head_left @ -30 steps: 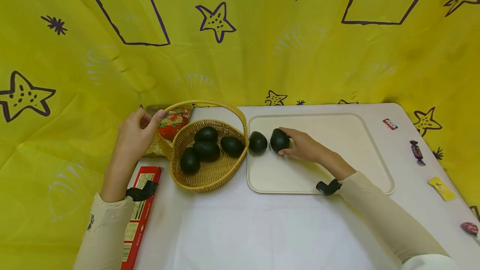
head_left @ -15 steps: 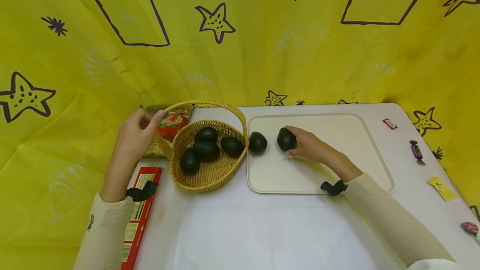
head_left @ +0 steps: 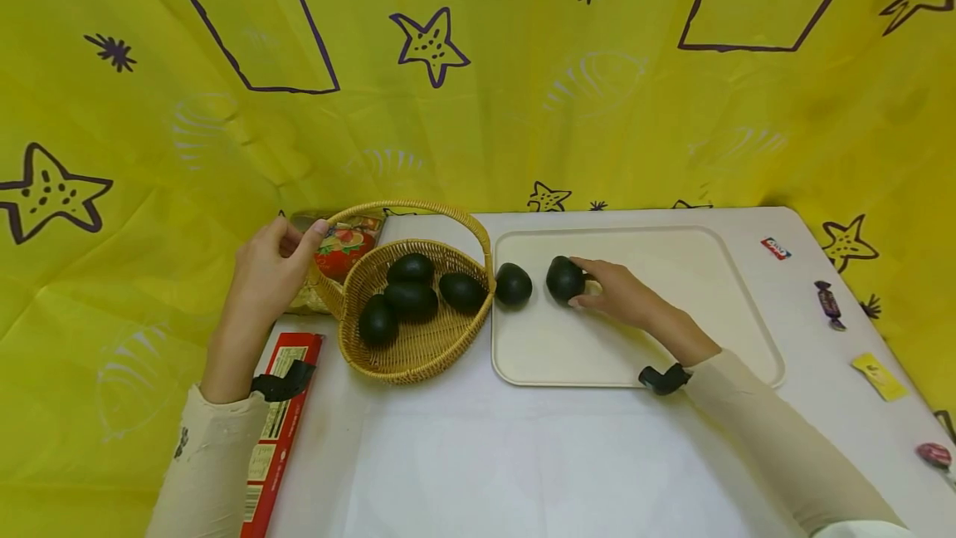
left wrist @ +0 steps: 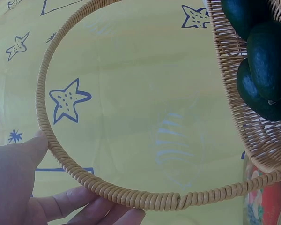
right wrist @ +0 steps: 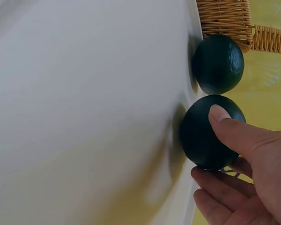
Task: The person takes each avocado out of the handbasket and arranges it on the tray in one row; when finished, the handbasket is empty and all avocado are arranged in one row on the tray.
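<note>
My left hand [head_left: 270,268] grips the woven handle [left wrist: 107,191] of a wicker basket [head_left: 407,359], thumb on one side and fingers on the other in the left wrist view. Several dark green avocados [head_left: 412,300] lie inside the basket. To its right, one avocado [head_left: 513,285] sits at the left end of a cream tray [head_left: 635,355]. Beside that one, my right hand [head_left: 620,299] holds another avocado [right wrist: 208,133] upright over the tray, its thumb on the near face and fingers curled behind in the right wrist view.
Behind the basket lies a food packet [head_left: 347,251] with a red label. A long red box [head_left: 280,430] rests by my left forearm. Along the table's right edge are small wrapped sweets [head_left: 830,305], a yellow packet [head_left: 880,376] and a lollipop [head_left: 934,455]. A yellow patterned curtain [head_left: 508,106] surrounds the table.
My right hand shifted the held avocado a little to the right, then slightly back left towards the other avocado on the tray. My left hand and the basket have stayed still.
</note>
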`<state>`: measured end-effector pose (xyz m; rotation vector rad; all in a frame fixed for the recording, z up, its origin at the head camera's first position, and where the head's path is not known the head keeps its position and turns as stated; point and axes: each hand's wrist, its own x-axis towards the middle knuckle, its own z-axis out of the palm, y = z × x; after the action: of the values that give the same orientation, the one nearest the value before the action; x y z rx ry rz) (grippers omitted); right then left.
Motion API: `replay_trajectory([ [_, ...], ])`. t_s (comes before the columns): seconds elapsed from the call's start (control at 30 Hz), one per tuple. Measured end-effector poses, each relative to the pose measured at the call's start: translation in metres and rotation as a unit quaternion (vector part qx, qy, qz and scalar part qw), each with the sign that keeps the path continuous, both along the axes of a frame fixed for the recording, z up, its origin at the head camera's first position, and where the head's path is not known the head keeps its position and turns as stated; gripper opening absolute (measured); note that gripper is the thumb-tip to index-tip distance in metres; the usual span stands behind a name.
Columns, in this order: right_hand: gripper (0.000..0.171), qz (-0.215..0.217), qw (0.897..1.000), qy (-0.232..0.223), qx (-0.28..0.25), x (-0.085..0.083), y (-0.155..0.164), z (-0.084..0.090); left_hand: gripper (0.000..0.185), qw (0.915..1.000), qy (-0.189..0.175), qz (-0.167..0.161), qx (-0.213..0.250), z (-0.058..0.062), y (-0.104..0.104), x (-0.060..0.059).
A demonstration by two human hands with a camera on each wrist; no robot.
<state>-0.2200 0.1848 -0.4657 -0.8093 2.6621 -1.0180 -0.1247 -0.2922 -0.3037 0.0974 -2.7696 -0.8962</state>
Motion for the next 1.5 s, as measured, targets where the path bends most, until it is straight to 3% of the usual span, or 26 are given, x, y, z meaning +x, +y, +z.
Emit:
replay_trajectory([
  [0.47, 0.074, 0.003, 0.999, -0.016, -0.035, 0.001, -0.017, -0.005, 0.061, 1.0, -0.006, 0.001, -0.001, 0.001, -0.001, 0.0],
  [0.97, 0.081, -0.009, 0.999, -0.027, -0.014, 0.006, -0.02, 0.0, 0.062, 0.9999, -0.011, -0.002, -0.004, 0.001, -0.001, 0.001],
  [1.27, 0.078, 0.001, 1.0, 0.01, 0.006, 0.017, -0.024, 0.031, 0.062, 0.9999, -0.008, -0.006, -0.004, 0.002, -0.001, 0.0],
  [1.5, 0.064, 0.076, 0.997, -0.001, 0.002, 0.04, -0.053, 0.071, 0.062, 1.0, -0.006, -0.006, -0.001, 0.001, -0.001, 0.0],
])
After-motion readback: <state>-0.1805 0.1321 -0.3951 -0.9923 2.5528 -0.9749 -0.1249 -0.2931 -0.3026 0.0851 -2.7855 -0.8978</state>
